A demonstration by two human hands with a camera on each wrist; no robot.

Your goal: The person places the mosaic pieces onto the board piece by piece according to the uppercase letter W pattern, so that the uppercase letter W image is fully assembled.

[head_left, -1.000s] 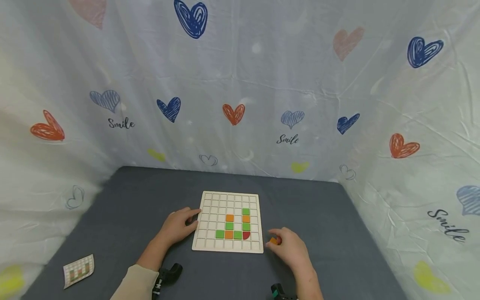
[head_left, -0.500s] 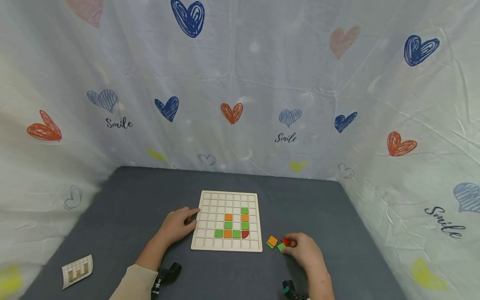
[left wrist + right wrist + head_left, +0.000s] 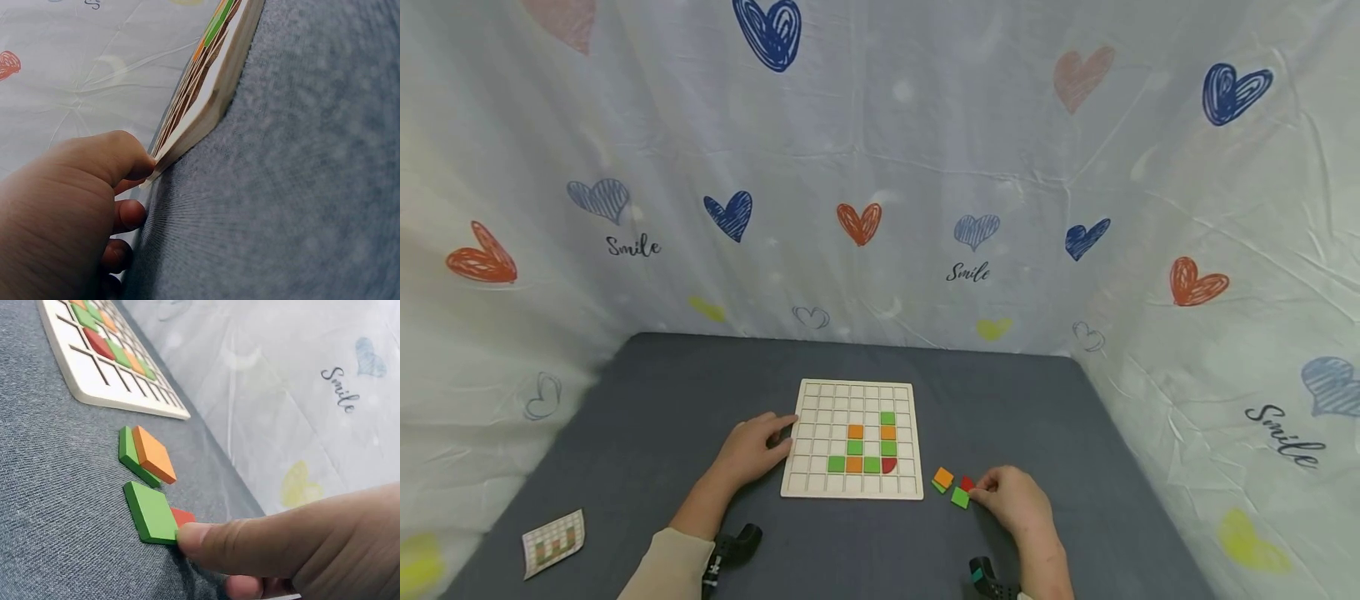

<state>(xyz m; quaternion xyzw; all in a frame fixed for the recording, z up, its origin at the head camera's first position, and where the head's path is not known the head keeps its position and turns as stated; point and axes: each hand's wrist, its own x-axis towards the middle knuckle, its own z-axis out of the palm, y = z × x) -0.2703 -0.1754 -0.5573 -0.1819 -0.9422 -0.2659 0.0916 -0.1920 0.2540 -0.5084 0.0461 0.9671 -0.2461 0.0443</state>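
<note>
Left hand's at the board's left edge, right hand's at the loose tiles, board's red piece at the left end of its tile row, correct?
No: the head view shows the red piece at the right end of its tile row on the board. The rest stands: left hand at its left edge, right hand at the loose tiles.

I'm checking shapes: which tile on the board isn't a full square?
The red tile, at the right end of the lowest tile row on the board. Its rounded corner sets it apart; the green tiles and orange tiles are square.
</note>
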